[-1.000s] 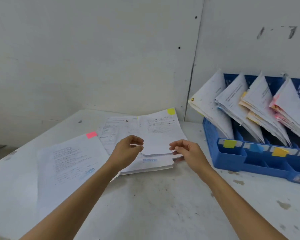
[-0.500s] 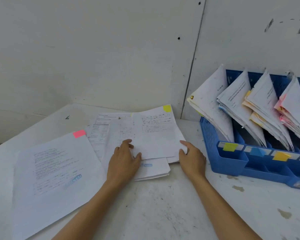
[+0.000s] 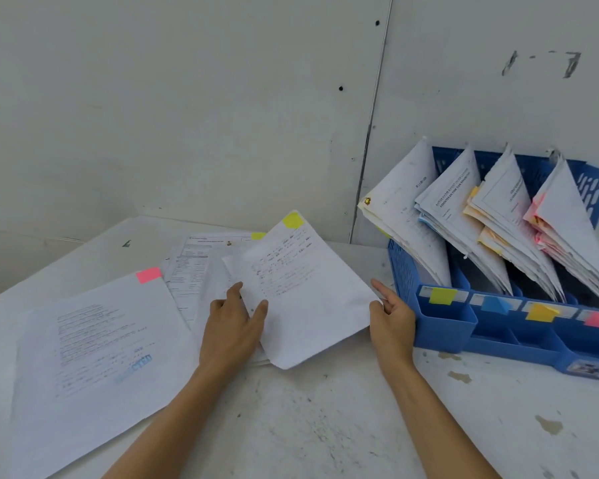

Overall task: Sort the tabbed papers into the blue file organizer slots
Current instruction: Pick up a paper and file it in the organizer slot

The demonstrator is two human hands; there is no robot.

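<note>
- Right now the yellow-tab sheet (image 3: 308, 299) lies tilted across the pile (image 3: 194, 271), near the organizer (image 3: 464, 330) but not in it.
- The left hand (image 3: 234, 326) lies flat with straight fingers, thumb on the sheet's left edge. Nothing is clamped there, so the sheet could slide when lifted.
- The right hand (image 3: 391, 319) touches the right edge, index straight. Its thumb is hidden, so I cannot tell whether it pinches. A weak hold would likely let the sheet droop or drop onto the table (image 3: 325, 426).
- Lifting may drag lower sheets out of the pile if the left hand comes off.
- The slots look full and their papers lean. The sheet could catch, crumple, or slip behind the blue label (image 3: 495, 304) instead of the yellow label (image 3: 441, 295).
</note>
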